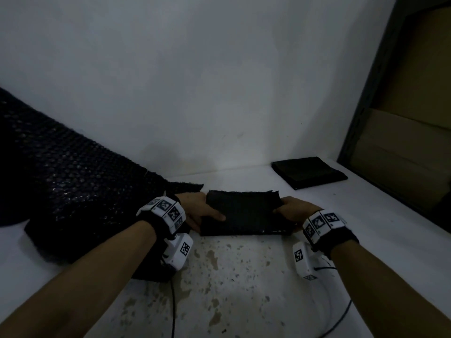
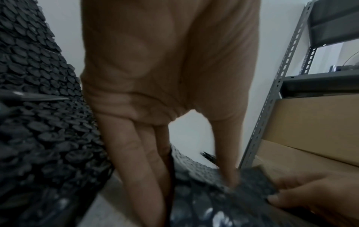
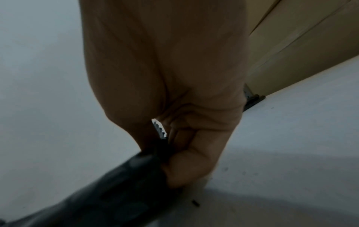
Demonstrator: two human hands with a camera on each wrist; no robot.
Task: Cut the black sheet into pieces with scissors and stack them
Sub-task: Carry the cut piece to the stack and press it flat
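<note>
No words, brand names or numbers can be read in any of the three views. The only sign-like marks are black-and-white square coded patterns printed on the white block-shaped wrist bands (image 1: pixel 164 211) and on the small white camera housings (image 1: pixel 180 250) hanging below them, at about 7 o'clock and 4 o'clock in the head view; they carry no legible characters. The brown cardboard boxes (image 2: pixel 314 122) on the grey metal shelf at 3 o'clock in the left wrist view show no readable print.
</note>
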